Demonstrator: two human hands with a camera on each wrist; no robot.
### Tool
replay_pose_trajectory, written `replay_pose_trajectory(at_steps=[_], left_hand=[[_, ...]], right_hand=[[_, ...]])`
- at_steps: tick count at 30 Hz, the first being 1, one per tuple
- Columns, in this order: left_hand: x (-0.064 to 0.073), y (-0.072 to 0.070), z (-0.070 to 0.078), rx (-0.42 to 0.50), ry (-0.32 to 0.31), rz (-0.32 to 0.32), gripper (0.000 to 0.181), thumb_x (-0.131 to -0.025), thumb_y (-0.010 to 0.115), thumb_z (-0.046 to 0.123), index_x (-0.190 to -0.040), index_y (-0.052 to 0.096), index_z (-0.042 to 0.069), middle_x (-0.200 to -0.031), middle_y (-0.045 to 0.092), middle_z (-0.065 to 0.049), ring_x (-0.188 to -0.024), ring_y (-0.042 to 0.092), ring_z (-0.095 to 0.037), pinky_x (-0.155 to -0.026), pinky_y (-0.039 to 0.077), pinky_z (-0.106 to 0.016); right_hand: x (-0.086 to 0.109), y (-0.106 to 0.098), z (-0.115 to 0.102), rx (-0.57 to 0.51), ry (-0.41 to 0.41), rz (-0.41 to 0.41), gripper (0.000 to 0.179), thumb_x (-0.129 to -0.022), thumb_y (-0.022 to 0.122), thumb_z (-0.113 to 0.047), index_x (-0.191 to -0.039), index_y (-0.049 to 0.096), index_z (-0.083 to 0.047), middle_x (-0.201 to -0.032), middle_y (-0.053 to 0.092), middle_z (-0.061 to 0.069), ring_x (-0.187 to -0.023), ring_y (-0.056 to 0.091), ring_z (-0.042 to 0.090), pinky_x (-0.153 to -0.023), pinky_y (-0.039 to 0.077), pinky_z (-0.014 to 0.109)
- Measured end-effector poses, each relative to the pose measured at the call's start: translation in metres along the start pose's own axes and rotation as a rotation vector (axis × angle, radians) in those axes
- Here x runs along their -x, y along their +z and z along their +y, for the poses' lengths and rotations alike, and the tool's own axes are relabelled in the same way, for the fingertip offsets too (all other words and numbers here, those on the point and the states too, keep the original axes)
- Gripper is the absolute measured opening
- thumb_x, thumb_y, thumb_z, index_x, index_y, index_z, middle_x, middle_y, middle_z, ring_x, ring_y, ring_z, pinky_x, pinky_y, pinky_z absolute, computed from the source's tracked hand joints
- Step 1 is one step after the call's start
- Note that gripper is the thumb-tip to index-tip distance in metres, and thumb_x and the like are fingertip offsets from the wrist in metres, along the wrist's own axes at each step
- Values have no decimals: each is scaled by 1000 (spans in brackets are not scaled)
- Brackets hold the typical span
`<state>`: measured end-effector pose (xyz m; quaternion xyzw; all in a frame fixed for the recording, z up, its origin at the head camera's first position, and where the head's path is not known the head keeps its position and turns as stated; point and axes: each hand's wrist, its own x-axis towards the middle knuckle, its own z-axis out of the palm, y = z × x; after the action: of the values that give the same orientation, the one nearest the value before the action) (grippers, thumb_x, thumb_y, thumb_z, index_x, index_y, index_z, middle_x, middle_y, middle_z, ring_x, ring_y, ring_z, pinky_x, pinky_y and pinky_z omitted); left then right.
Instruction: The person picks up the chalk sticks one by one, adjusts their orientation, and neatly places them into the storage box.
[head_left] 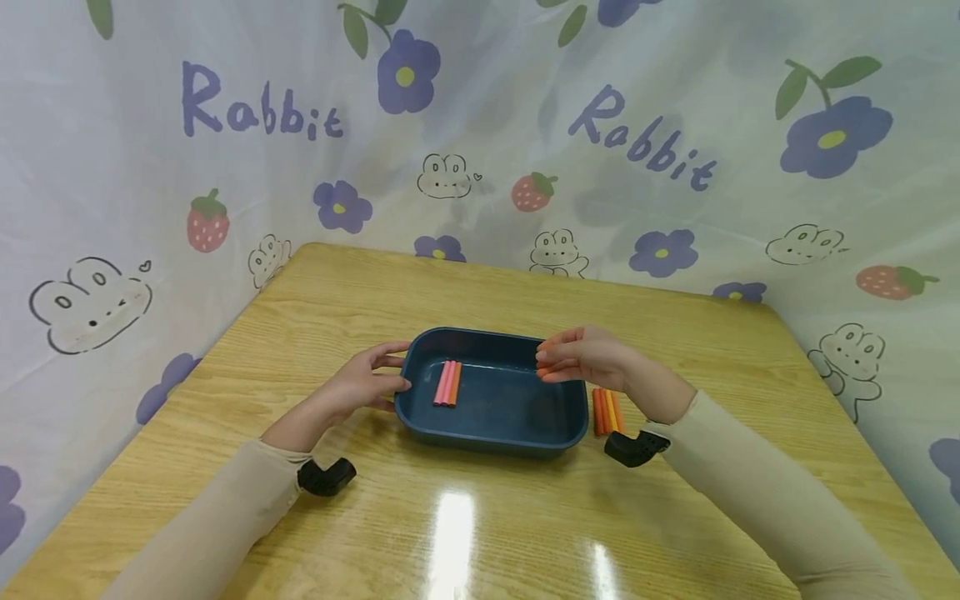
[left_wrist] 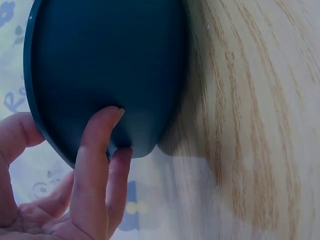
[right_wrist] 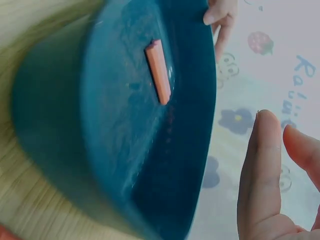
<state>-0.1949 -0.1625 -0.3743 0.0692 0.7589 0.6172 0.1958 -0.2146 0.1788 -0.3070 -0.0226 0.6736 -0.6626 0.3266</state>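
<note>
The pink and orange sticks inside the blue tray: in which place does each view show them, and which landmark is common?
Head: the sticks lie slightly left of and below the picture's middle, near the left end of the tray.
Left wrist: not visible.
Right wrist: the sticks are in the upper middle.
Shared landmark: the tray, in all three views.

We tag a wood-grain table (head_left: 345,287), glossy, glare streaks at the near side. On it we log a dark blue tray (head_left: 517,412), and just right, orange and yellow sticks (head_left: 607,412), side by side.
</note>
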Motion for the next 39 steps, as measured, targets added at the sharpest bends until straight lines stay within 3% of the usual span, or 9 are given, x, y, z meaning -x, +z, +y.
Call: replay_pose_trajectory(at_steps=[6, 15, 21, 25, 31, 39], left_hand=[[0, -1, -2, -8, -3, 4, 64, -89, 56, 2, -146, 27, 6, -134, 36, -29, -93, 62, -30, -70, 55, -42], [-1, -1, -2, -5, -1, 7, 63, -89, 56, 1, -145, 27, 6, -134, 36, -28, -94, 61, -32, -70, 55, -42], [0, -2, -3, -2, -3, 7, 63, -89, 56, 1, -145, 28, 6, -134, 36, -28, -93, 62, -31, -70, 55, -42], [0, -2, -3, -2, -1, 5, 63, -90, 56, 2, -145, 28, 5, -134, 36, -29, -93, 62, -31, -70, 55, -42], [0, -2, -2, -2, 4, 3, 62, -90, 56, 2, -145, 28, 6, -135, 35, -29, -98, 59, -37, -71, 55, -42], [-2, -1, -1, -6, 8, 2, 62, -89, 56, 2, -145, 29, 6, -135, 35, -28, -100, 58, -38, -71, 55, -42]], right_hand=[[15, -20, 8, -51, -21, 13, 14, -93, 51, 3, -106, 55, 6, -84, 66, 12, -78, 66, 20, -77, 53, 32], [32, -45, 21, -39, -36, 63, 9, -92, 54, 1, -96, 61, -2, -85, 66, 9, -79, 66, 19, -81, 52, 34], [38, -58, 34, -39, -30, 93, 9, -92, 54, 0, -99, 60, 0, -86, 65, 9, -78, 65, 18, -82, 52, 34], [41, -67, 45, -6, -30, 131, 20, -92, 56, -3, -110, 55, 7, -92, 63, 10, -81, 65, 18, -84, 51, 35], [42, -78, 66, 53, -31, 187, 52, -92, 57, -6, -130, 34, 21, -102, 63, 11, -85, 64, 17, -85, 51, 34], [41, -88, 88, 97, -20, 268, 53, -92, 57, -5, -130, 33, 22, -106, 61, 10, -90, 62, 15, -88, 49, 33]])
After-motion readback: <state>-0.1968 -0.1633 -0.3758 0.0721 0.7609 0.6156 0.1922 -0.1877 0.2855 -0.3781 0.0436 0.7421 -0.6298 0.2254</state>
